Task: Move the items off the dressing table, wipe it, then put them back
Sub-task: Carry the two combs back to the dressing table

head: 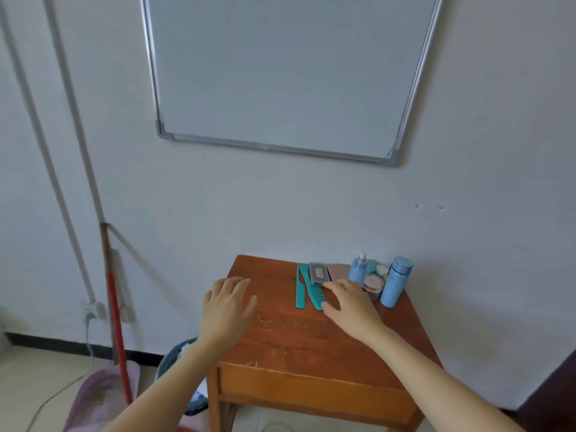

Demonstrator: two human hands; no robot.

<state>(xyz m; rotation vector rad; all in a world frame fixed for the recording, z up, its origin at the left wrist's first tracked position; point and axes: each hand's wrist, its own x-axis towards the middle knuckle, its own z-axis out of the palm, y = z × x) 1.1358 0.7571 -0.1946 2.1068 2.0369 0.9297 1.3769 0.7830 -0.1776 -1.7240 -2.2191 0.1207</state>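
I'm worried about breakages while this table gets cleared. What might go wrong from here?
The tall blue bottle stands near the right edge of the table; the right hand, working close by, might knock it off.
The pump bottle and jars stand packed together; lifting one may topple a neighbour.
The grey case seems to overlap the wide comb; pulling the comb could drag it.

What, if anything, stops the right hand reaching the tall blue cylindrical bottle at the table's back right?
Probably nothing. The right hand is open over the teal plastic combs; only a short pinkish jar stands between it and the tall blue cylindrical bottle, whose front is exposed.
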